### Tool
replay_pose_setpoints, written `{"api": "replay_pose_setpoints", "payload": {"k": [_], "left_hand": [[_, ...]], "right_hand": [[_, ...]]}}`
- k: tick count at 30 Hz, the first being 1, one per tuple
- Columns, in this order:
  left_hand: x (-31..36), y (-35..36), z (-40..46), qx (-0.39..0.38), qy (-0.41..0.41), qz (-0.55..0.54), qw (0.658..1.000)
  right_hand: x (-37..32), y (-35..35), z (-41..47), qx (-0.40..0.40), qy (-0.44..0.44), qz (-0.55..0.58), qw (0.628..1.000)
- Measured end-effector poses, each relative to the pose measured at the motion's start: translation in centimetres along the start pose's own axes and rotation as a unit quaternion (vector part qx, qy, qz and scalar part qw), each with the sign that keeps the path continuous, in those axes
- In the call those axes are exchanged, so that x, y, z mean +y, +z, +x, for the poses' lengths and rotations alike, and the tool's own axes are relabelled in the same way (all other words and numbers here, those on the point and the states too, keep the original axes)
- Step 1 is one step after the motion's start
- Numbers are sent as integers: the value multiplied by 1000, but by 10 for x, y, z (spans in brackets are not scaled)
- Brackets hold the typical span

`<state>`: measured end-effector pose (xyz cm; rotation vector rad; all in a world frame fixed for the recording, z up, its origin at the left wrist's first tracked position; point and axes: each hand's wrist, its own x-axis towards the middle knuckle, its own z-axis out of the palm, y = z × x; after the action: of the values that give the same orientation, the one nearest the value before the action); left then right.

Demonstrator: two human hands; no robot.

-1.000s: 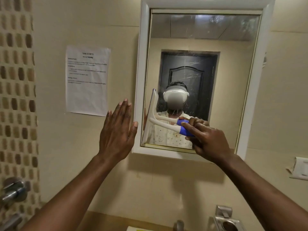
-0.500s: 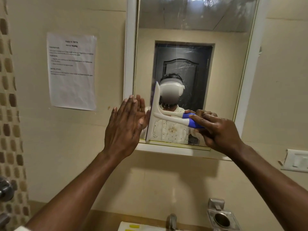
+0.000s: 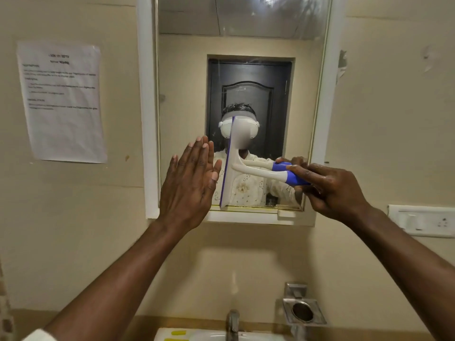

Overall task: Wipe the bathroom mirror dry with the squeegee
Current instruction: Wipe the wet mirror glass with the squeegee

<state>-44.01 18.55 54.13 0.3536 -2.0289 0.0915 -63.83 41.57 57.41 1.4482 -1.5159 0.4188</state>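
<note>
While the paper notice [image 3: 61,102] hangs on the wall well left of the mirror [image 3: 187,70], the left hand [image 3: 189,183] is raised flat, fingers straight and together, holding nothing; it overlaps the mirror's lower left corner, though whether the palm touches the glass I cannot tell. Just right of that hand the squeegee [image 3: 230,166] stands with its blade upright, long axis running from the mirror's bottom edge up toward the middle of the glass, blade apparently against it. From the blade the handle reaches rightward and slightly down to its blue grip, where the right hand [image 3: 330,185] curls its fingers around it, near the lower right corner of the mirror. So the blade lies left of the gripping hand and right of the flat one, between the 2, and the handle lies crosswise to the blade. My reading is that the stroke runs sideways, across the bottom band of glass; the strip left to cover toward the right edge is narrow. Below, a tap [image 3: 232,323] and a metal holder [image 3: 302,312] sit at the wall.
</note>
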Motion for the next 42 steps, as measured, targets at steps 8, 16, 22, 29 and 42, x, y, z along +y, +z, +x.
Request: {"api": "replay_pose_setpoints", "payload": {"k": [8,16,22,29,42], "left_hand": [[37,21,10,0,17,0,1000],[60,28,13,-10,24,5,1000],[71,30,15,-11,31,8,999],[83,31,16,-16,37,-2,999],[93,18,12,-21,49,-28,998]], "right_hand": [[30,-15,-23,-16,14,-9,1000],[55,-27,-45,-15,33,-9,999],[71,-42,-65,-16,57,-14,998],[92,-70,-84,-27,79,-45,995],[78,-101,-86,-50,99,-107,988]]}}
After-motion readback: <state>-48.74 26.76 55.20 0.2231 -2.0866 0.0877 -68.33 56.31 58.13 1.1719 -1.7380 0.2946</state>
